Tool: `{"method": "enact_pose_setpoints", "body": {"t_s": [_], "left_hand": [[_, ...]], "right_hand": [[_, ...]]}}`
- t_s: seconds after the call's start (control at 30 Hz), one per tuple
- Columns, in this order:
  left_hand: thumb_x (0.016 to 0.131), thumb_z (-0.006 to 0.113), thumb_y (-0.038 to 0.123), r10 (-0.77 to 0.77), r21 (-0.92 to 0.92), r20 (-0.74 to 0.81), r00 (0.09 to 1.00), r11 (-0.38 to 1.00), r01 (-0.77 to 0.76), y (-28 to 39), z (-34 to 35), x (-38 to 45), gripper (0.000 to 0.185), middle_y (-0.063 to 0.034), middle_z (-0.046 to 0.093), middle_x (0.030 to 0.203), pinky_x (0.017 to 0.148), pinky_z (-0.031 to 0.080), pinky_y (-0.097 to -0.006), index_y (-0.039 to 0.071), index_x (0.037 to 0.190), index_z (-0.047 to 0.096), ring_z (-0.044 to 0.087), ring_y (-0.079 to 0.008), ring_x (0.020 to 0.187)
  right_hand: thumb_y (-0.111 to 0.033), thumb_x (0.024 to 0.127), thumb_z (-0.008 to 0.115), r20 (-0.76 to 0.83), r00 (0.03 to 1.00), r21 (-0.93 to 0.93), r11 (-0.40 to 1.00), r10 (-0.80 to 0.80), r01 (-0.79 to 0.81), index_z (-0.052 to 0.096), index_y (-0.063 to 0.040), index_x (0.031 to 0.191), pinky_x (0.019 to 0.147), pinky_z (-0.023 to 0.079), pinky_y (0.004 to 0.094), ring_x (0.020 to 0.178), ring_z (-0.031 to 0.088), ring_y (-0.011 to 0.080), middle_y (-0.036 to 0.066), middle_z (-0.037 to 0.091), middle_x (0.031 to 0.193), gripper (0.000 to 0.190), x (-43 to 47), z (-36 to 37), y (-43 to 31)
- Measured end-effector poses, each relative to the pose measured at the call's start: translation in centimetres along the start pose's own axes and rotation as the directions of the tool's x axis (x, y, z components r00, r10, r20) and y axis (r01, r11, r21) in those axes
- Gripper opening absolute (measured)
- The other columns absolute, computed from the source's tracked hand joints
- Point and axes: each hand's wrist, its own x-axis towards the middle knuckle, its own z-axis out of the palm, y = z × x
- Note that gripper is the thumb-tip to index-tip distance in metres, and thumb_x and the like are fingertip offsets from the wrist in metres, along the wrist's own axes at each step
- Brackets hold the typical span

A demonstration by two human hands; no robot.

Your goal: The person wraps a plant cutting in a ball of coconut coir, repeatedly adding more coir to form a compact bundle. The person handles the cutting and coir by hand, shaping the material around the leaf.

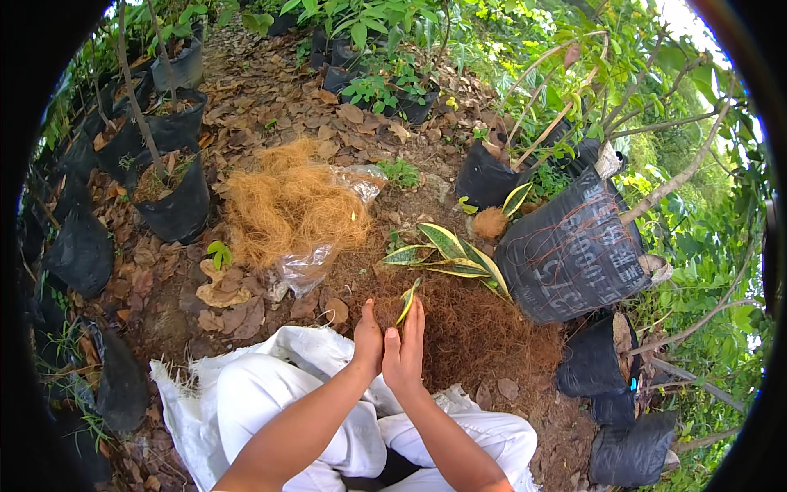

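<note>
My left hand (368,337) and my right hand (404,357) are cupped around a brown fibre ball (388,309), pressing it from both sides. A small yellow-edged snake plant leaf (407,304) sticks out of the ball between them. Just beyond and to the right, several variegated snake plant leaves (452,246) lie at the edge of a heap of dark reddish-brown fibre (486,332). A finished-looking round fibre ball (490,222) with a leaf rests farther off. Golden coir-like fibre (295,209) is piled on a clear plastic bag (307,267) ahead on the left.
A large black grow bag (572,252) bearing writing leans at the right, with smaller black bags (596,357) below it. Potted saplings in black bags (175,203) line the left. Dry leaves (246,313) cover much ground. A white woven sack (184,412) lies under the crossed legs.
</note>
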Motion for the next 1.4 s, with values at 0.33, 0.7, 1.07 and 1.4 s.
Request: {"method": "enact_pose_setpoints", "body": {"t_s": [0.33,0.7,1.07,1.4], "left_hand": [[0.102,0.048,0.050,-0.287,0.024,0.111,0.952,0.958,0.286,0.9,1.8,-1.7,0.049,-0.0068,0.067,0.120,0.099,0.050,-0.0413,0.010,0.125,0.062,0.064,-0.0235,0.108],[0.107,0.043,0.037,-0.163,0.106,-0.016,0.986,0.981,0.164,-1.2,0.3,-0.8,0.039,-0.0067,0.065,0.105,0.088,0.050,-0.0344,0.004,0.120,0.061,0.062,-0.0180,0.096],[0.110,0.037,0.043,0.234,0.238,0.070,0.970,0.940,-0.244,-1.3,1.0,-0.6,0.051,-0.0059,0.064,0.111,0.095,0.046,-0.0313,0.002,0.121,0.063,0.060,-0.0179,0.101],[0.107,0.045,0.050,-0.009,0.122,0.022,1.000,0.993,0.006,-0.9,1.2,-0.4,0.056,-0.0092,0.061,0.123,0.105,0.039,-0.0320,0.000,0.129,0.060,0.054,-0.0174,0.115]], "right_hand": [[-0.044,0.093,0.067,-0.129,0.989,0.106,0.990,-0.078,0.092,0.055,0.007,0.132,0.105,0.044,0.0436,0.120,0.061,0.0348,0.023,0.062,0.129,0.065,3.3,-3.4,0.8],[-0.009,0.080,0.076,-0.165,0.940,0.127,0.951,0.300,-0.281,0.063,0.002,0.108,0.080,0.053,0.0307,0.084,0.064,0.0153,0.006,0.068,0.094,0.032,0.8,-0.3,1.5],[-0.017,0.092,0.070,-0.128,0.936,0.388,0.885,0.328,-0.257,0.052,0.006,0.140,0.109,0.041,0.0366,0.124,0.055,0.0249,0.018,0.055,0.139,0.056,1.5,-0.9,1.0],[-0.024,0.081,0.083,0.089,0.990,0.407,0.903,0.108,-0.135,0.059,0.001,0.135,0.114,0.035,0.0411,0.132,0.051,0.0277,0.016,0.057,0.141,0.064,3.2,-3.1,2.6]]}}
